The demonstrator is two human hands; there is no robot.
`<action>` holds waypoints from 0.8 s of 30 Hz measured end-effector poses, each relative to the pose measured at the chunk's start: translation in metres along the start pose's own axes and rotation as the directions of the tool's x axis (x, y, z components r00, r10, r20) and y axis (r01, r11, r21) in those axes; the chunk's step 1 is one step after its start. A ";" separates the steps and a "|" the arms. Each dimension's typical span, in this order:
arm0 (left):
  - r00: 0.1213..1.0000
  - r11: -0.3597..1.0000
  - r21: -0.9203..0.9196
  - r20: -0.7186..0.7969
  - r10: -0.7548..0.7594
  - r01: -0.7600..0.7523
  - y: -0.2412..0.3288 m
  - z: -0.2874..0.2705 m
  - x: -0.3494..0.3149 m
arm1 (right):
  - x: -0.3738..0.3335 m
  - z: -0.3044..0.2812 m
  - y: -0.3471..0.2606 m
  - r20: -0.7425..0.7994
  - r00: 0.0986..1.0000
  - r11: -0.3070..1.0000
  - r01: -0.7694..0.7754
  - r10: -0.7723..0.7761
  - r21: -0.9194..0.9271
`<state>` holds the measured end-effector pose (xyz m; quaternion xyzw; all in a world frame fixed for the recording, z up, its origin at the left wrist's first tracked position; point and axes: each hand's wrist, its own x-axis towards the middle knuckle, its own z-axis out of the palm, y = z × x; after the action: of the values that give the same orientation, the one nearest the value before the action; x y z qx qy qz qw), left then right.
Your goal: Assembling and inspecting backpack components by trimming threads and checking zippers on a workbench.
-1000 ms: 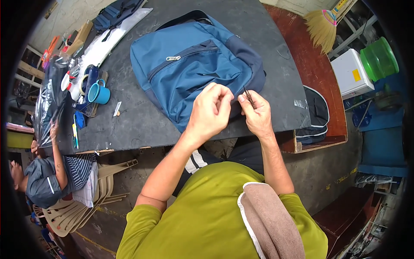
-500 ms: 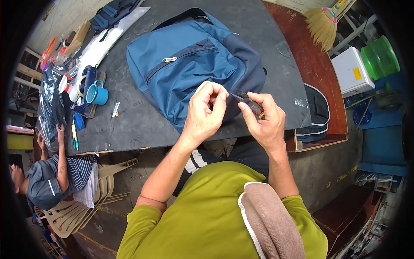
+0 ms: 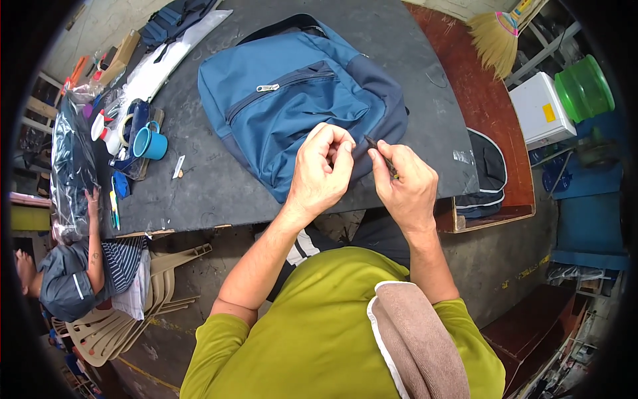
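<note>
A blue backpack [image 3: 266, 70] with a darker navy side lies on the dark table, its front pocket zipper facing up. Over its near edge, my left hand [image 3: 319, 166] is closed in a pinch, thumb against forefinger; whatever it holds is too small to make out. Close by on the right, my right hand [image 3: 409, 189] grips small dark thread snips [image 3: 371, 142]. Their pointed tip aims toward my left fingertips, with a small gap between. Most of the snips' body is hidden in my fingers.
To the left stand a blue mug [image 3: 150, 143] and a white spray bottle [image 3: 100, 126]. A person's hand [image 3: 92, 199] touches a plastic-wrapped dark item [image 3: 72, 159]. At right, a reddish wooden bin [image 3: 525, 193] holds a dark bag [image 3: 488, 166].
The snips have turned in my right hand, so their blades now show as one narrow tip. The backpack has shifted slightly. At the left, the person's wrapped item has moved.
</note>
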<state>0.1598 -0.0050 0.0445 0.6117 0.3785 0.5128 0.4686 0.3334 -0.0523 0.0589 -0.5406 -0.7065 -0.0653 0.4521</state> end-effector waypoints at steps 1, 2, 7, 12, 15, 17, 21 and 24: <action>1.000 1.000 -0.007 0.009 -0.018 0.018 0.000 -0.002 -0.001 | 0.000 -0.001 0.001 0.012 0.999 0.999 -0.036 0.036 0.004; 0.999 0.999 -0.014 0.016 -0.037 0.037 0.000 -0.005 -0.002 | 0.000 -0.002 0.001 0.025 0.997 0.997 -0.071 0.071 0.009; 0.996 0.910 -0.412 -0.047 -0.081 0.054 -0.001 -0.024 -0.009 | 0.001 -0.002 0.002 0.068 0.979 0.981 -0.195 0.195 -0.008; 0.997 0.812 -0.582 -0.080 0.004 -0.050 0.020 -0.050 -0.025 | -0.008 0.003 0.006 0.051 0.966 0.962 -0.255 0.252 0.094; 0.992 0.803 -0.582 -0.080 0.098 -0.126 0.034 -0.064 -0.033 | -0.012 -0.002 -0.004 0.054 0.965 0.948 -0.261 0.255 0.180; 0.989 0.823 -0.549 -0.077 0.123 -0.145 0.034 -0.069 -0.037 | -0.012 -0.005 -0.016 0.121 0.927 0.839 -0.374 0.356 0.394; 0.994 0.848 -0.524 -0.104 0.032 -0.082 0.018 -0.071 -0.041 | -0.010 0.005 -0.024 0.467 0.734 0.563 -0.679 0.493 0.472; 0.987 0.875 -0.477 -0.162 0.004 -0.082 0.017 -0.064 -0.045 | -0.011 0.027 -0.023 0.561 0.644 0.508 -0.762 0.520 0.403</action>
<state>0.0882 -0.0404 0.0503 0.4418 0.2608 0.6475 0.5635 0.2992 -0.0533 0.0446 -0.5922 -0.5004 0.4441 0.4490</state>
